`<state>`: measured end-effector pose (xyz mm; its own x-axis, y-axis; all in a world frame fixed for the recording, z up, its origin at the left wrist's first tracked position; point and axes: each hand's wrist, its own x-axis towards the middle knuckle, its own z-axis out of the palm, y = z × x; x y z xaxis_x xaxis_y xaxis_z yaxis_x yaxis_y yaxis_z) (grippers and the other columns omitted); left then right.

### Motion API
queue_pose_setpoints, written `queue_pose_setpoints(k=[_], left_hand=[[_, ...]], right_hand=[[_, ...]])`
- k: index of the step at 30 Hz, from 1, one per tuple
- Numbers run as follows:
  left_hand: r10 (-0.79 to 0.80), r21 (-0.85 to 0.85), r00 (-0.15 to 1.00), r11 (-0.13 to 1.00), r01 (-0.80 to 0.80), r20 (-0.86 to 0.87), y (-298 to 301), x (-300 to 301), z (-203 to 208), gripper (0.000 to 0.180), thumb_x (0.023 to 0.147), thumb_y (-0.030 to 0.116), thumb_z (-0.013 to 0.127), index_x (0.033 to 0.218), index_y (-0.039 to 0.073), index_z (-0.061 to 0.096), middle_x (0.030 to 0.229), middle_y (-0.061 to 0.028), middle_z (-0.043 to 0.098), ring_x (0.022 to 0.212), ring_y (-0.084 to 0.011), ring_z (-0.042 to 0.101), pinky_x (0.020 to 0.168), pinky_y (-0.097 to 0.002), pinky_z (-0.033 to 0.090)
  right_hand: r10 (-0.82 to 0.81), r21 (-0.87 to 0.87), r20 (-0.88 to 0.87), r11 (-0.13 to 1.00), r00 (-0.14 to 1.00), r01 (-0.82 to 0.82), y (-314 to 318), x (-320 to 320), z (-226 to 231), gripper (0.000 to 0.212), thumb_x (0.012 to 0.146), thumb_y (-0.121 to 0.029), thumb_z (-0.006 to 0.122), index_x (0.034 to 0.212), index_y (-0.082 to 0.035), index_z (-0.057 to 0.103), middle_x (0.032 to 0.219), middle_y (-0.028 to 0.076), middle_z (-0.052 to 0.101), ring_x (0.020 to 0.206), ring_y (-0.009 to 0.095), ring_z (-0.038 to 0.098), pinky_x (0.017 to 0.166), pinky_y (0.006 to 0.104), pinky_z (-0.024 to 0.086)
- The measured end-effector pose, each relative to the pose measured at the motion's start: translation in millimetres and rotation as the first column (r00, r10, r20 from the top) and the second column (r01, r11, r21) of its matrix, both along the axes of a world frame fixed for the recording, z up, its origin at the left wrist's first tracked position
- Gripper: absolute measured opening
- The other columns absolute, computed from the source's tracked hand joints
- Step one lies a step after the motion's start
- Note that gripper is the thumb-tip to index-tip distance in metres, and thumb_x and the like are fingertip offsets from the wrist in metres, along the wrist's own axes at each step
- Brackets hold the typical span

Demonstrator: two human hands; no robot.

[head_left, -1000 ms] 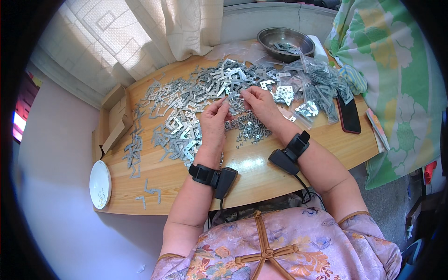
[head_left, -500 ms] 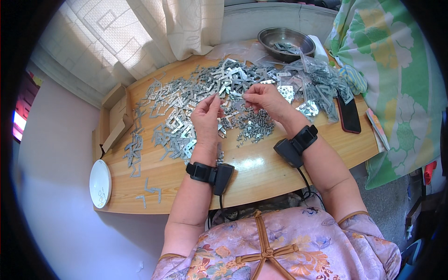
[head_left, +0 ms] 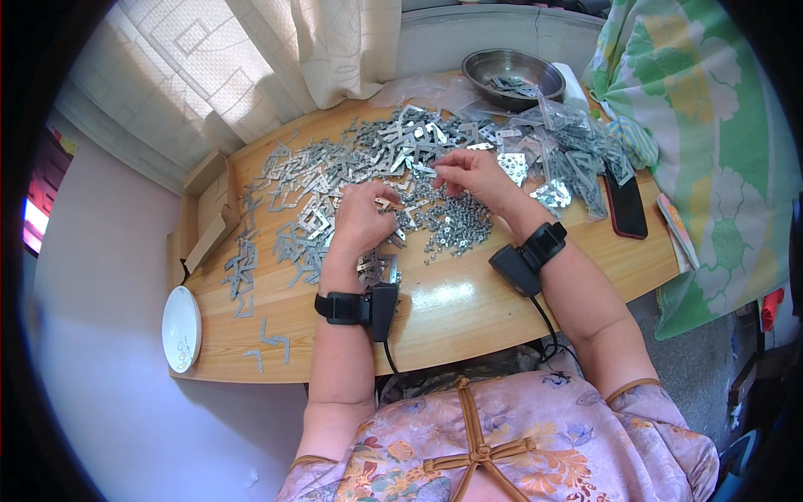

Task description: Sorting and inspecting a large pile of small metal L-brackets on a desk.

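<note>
My left hand (head_left: 365,219) is low over the near edge of a heap of flat metal corner brackets (head_left: 314,171), its fingers curved and the thumb apart from them. Nothing shows between those fingers. To its right, my right hand (head_left: 478,177) pinches what looks like a small metal bracket (head_left: 424,169) at its fingertips, above the heap. A pile of small metal screws or nuts (head_left: 458,226) lies between and just below the two hands. Each wrist wears a black strap with a cabled box.
Clear plastic bags of metal parts (head_left: 577,146) and a phone (head_left: 625,205) lie at the right. A steel bowl (head_left: 514,79) with brackets stands at the back. At the left are a cardboard box (head_left: 209,209), a white dish (head_left: 181,329) and a few loose brackets (head_left: 273,339).
My left hand has dropped away from the right, down and slightly left, and its fingertip pinch has loosened. My right hand has shifted only slightly, up and to the left.
</note>
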<state>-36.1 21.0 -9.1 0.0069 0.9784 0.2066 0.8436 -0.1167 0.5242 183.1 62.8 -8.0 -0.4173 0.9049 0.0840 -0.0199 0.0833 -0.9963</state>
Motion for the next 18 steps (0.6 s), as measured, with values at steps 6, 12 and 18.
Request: queue_pose_setpoints(k=[6, 12, 18], left_hand=[[-0.299, -0.059, 0.945, 0.954, 0.294, -0.134, -10, -2, 9, 0.027, 0.055, 0.004, 0.065, 0.082, 0.012, 0.066, 0.093, -0.0081, 0.056, 0.095, -0.0283, 0.049, 0.085, -0.0346, 0.04], [-0.265, -0.1, 0.936, 0.963, 0.248, -0.232, -9, -2, 12, 0.025, 0.057, 0.004, 0.066, 0.08, 0.011, 0.065, 0.091, -0.0089, 0.058, 0.095, -0.0275, 0.05, 0.085, -0.0347, 0.04], [-0.16, -0.26, 0.985, 0.95, 0.171, 0.061, -5, -3, 8, 0.022, 0.059, 0.006, 0.067, 0.08, 0.009, 0.066, 0.086, -0.0099, 0.062, 0.087, -0.0271, 0.057, 0.075, -0.0349, 0.046]], right_hand=[[0.02, 0.367, 0.466, 0.905, 0.885, -0.214, 0, 3, -2, 0.026, 0.072, -0.023, 0.066, 0.092, -0.005, 0.063, 0.076, 0.006, 0.063, 0.068, 0.017, 0.059, 0.063, 0.0293, 0.046], [-0.154, 0.598, 0.687, 0.675, 0.71, -0.432, -16, -4, 0, 0.026, 0.068, -0.026, 0.068, 0.088, -0.01, 0.064, 0.077, 0.006, 0.059, 0.076, 0.024, 0.058, 0.067, 0.0354, 0.045], [-0.21, 0.605, 0.73, 0.641, 0.65, -0.472, -12, -6, -6, 0.019, 0.071, -0.025, 0.065, 0.082, -0.01, 0.064, 0.081, 0.006, 0.06, 0.079, 0.027, 0.059, 0.068, 0.0382, 0.046]])
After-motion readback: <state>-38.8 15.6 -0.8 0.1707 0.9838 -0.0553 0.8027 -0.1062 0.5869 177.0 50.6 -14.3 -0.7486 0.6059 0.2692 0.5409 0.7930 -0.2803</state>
